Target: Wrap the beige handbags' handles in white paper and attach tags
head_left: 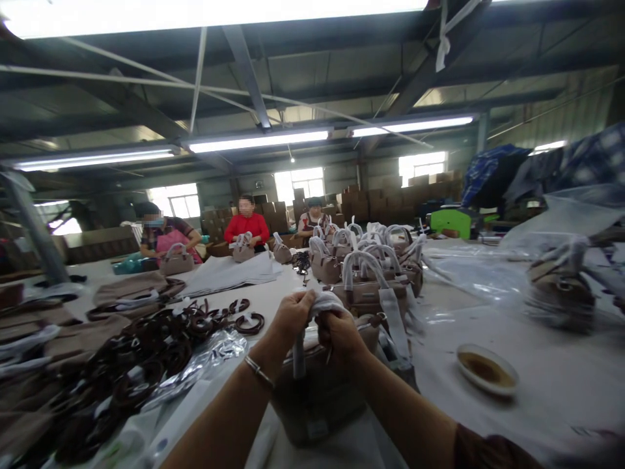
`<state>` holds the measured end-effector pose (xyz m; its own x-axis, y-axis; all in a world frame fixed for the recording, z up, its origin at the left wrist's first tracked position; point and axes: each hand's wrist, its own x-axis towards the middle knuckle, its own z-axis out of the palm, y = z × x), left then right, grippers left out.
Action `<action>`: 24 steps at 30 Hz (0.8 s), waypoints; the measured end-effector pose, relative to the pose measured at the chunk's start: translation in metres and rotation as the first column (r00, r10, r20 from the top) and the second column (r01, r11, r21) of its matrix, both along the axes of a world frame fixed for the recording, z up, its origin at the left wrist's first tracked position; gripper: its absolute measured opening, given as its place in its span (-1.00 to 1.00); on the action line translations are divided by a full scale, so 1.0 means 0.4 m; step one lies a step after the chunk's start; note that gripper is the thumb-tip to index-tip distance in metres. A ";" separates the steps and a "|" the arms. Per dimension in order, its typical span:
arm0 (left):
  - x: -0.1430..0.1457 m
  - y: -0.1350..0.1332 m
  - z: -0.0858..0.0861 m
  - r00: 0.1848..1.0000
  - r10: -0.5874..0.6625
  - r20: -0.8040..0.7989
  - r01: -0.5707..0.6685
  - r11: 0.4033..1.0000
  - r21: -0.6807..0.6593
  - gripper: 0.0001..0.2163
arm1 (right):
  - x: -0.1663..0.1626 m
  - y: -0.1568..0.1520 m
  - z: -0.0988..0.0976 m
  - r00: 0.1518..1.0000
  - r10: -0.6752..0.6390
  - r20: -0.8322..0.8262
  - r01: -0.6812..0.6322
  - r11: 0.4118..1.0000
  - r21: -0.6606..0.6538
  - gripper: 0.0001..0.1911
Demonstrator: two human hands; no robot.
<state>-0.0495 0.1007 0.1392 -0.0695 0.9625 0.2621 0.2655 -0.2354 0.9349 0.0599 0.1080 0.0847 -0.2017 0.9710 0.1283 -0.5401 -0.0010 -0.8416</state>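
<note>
A taupe handbag stands upright in front of me, its raised handle covered in white wrapping. My left hand is closed on the left part of that wrapped handle. On its right part, my right hand pinches the wrapping with fingers pressed together. The two hands are close to each other at the top of the handle. Both forearms hide some of the bag's sides. Just beyond it are several more taupe handbags, their handles wrapped in white too.
Dark brown straps lie heaped at left beside flat taupe bag pieces. White sheets lie farther back. A shallow dish of brown stuff and a plastic-covered bag are at right. Several people work across the table.
</note>
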 end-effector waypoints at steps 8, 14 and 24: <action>0.006 0.000 -0.010 0.992 0.117 -0.054 -0.108 0.983 0.151 -0.62 | 0.122 -0.093 0.007 0.825 -0.438 0.356 0.136 0.767 0.627 -0.66; 0.012 -0.004 -0.014 0.990 0.123 -0.073 -0.106 0.973 0.206 -0.70 | 0.156 -0.046 0.100 0.932 0.007 0.363 -0.219 0.808 0.547 -0.49; 0.019 -0.029 0.004 0.980 0.164 -0.114 -0.135 0.964 0.229 -0.72 | 0.120 0.043 0.154 0.837 -0.333 0.433 -0.060 0.732 0.679 -0.76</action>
